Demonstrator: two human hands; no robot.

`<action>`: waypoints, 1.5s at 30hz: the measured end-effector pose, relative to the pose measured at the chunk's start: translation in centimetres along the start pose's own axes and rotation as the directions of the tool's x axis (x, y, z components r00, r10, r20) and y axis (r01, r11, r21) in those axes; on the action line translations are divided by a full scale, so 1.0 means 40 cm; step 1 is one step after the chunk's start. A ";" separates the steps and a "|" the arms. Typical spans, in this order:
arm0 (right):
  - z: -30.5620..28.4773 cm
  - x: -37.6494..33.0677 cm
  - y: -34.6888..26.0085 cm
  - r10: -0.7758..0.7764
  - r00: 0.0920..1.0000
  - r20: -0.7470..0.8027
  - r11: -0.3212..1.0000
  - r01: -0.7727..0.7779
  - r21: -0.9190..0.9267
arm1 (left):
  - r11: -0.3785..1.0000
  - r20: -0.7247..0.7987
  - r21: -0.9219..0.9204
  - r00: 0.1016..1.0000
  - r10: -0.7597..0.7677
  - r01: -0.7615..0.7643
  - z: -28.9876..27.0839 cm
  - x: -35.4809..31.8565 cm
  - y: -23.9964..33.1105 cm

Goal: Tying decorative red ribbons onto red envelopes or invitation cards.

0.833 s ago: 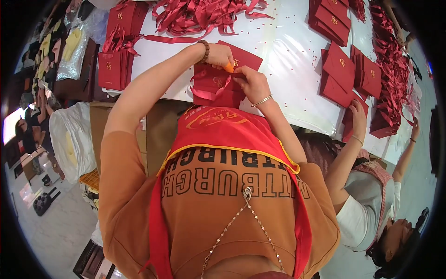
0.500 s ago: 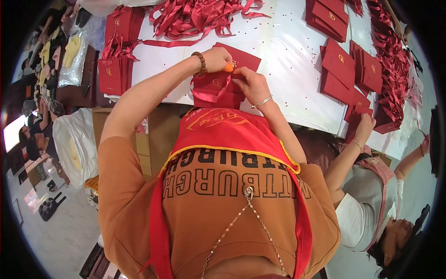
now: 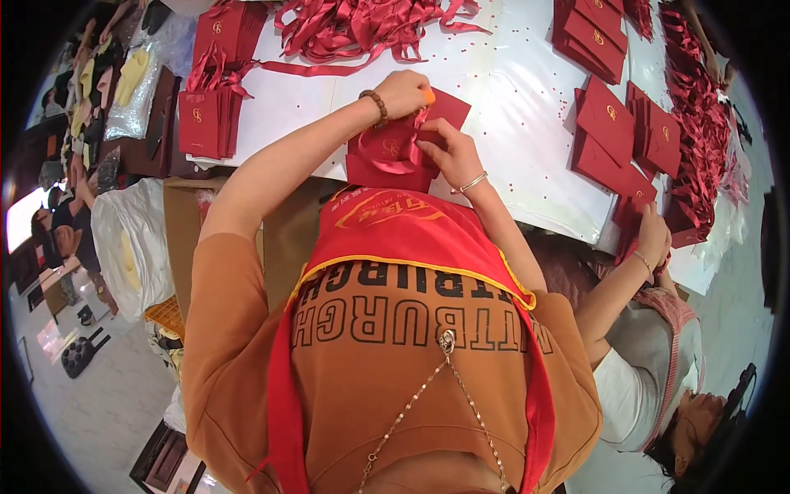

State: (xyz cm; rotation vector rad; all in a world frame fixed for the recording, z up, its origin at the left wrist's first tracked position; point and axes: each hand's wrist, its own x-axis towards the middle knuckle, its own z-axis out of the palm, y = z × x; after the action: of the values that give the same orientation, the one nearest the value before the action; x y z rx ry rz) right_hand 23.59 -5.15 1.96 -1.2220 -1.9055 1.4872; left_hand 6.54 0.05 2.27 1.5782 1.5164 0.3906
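At the near edge of the white table lies a dark red paper gift bag (image 3: pixel 380 171) with a gold emblem. A satin red ribbon (image 3: pixel 403 168) loops over its face and rises toward my hands. My left hand (image 3: pixel 401 94), with an orange cover on a fingertip, is closed above the bag and pinches the ribbon. Beside it, my right hand (image 3: pixel 453 153) has its thumb and fingers drawn together at the ribbon; the fingertips' hold is partly hidden. Another flat red piece (image 3: pixel 451 111) shows behind the bag, under my hands.
A heap of red ribbons (image 3: pixel 346 33) lies at the far side. Stacked red bags (image 3: pixel 206 123) stand at left, and more bags (image 3: pixel 605 123) lie at right beside hanging ribbons (image 3: pixel 691 123). A co-worker's hand (image 3: pixel 652 235) handles red bags at right. An open cardboard box (image 3: pixel 185 239) stands below the table.
My left hand has moved slightly up and right, drawing the ribbon more upright. My right hand stays near the ribbon, a little lower. The co-worker's far arm has come in toward the bags.
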 end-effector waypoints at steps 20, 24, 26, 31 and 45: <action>-0.054 0.046 0.038 -0.105 0.994 0.005 0.649 0.065 0.758 | 0.323 0.349 -0.877 0.933 -0.083 0.357 0.021 -0.168 0.045; -0.092 0.085 0.066 0.319 0.871 -0.374 0.719 0.035 0.694 | 0.747 -0.317 -0.660 0.873 -0.371 0.078 0.103 -0.121 -0.089; -0.123 0.077 0.115 0.330 0.793 -0.511 0.791 0.063 0.608 | 0.850 -0.354 -0.515 0.876 -0.328 0.111 0.070 -0.132 -0.095; -0.090 0.051 0.052 0.054 0.889 -0.454 0.924 0.128 0.361 | 0.958 -0.510 0.231 0.860 -0.032 0.173 -0.057 -0.080 -0.170; 0.007 0.090 -0.004 -0.534 0.793 0.292 0.681 0.608 -0.408 | 0.744 -0.388 0.659 0.897 0.211 0.111 -0.076 -0.147 -0.255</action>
State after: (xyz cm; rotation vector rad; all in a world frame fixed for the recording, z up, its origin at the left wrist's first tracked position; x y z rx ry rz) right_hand 21.42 -2.30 1.35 -0.5615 -2.5536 0.7955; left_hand -3.44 -5.66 -1.74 2.2047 2.1319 0.2459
